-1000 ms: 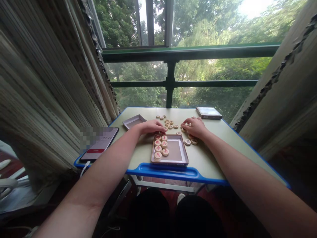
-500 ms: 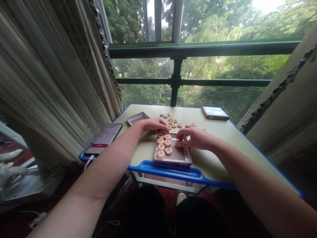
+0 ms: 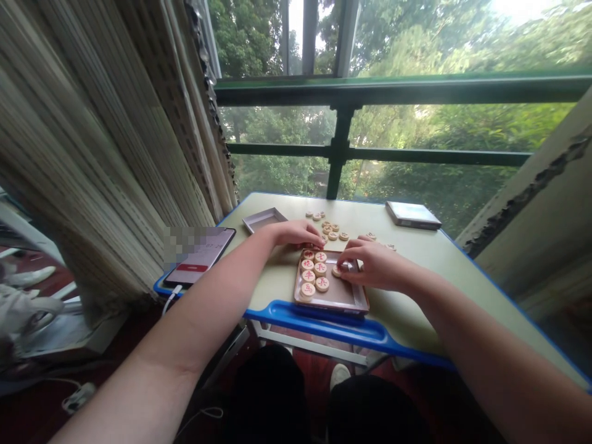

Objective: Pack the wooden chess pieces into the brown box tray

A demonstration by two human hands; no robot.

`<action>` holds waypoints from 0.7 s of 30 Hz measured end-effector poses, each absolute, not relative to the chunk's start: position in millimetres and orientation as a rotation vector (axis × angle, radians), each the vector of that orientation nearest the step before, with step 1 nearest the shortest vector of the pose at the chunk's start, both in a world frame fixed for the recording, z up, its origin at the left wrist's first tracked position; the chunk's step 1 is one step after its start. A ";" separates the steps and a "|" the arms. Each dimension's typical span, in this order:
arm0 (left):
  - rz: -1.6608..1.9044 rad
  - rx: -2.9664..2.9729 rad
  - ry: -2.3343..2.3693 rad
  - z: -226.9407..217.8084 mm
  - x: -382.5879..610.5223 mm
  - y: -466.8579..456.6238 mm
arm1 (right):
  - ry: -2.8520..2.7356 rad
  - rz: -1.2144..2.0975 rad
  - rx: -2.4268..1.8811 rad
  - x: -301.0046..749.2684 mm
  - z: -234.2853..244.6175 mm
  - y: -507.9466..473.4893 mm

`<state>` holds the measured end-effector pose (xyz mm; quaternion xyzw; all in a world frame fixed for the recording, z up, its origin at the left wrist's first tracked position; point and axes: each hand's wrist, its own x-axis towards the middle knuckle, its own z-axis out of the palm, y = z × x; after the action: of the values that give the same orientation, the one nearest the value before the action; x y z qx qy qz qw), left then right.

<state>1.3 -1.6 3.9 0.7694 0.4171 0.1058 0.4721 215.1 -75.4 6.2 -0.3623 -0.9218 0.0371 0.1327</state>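
My right hand [image 3: 374,262] pinches a Chinese chess piece [image 3: 336,271] between thumb and fingers, low over the right half of a shallow box [image 3: 354,295]. In the box's left half, round wooden pieces with red characters, such as a horse piece [image 3: 308,290] and a soldier piece [image 3: 322,284], lie in two columns. My left hand [image 3: 300,234] is at the box's far edge, fingers curled together, with another piece [image 3: 324,239] by the fingertips; what they hold, if anything, is hidden.
Several loose pieces [image 3: 333,235] lie on the table [image 3: 407,308] beyond the box. A grey lid [image 3: 266,219] rests at the back left, a flat box [image 3: 413,215] at the back right. A phone [image 3: 201,258] with a cable lies left. A blue trough [image 3: 324,324] edges the front.
The view has shifted slightly, moving the scene rightward. My right hand's piece shows more clearly now inside the box. My left hand stays at the box's far edge.
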 end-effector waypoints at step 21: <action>0.269 1.881 1.004 -3.0 2.5 4.9 | -2.687 0.226 -0.827 200.6 5.8 -90.8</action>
<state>2.5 4.9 -3.0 0.7696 0.4109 0.1100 0.4763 200.6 -90.8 5.8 -0.2895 -0.9404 0.0791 0.1599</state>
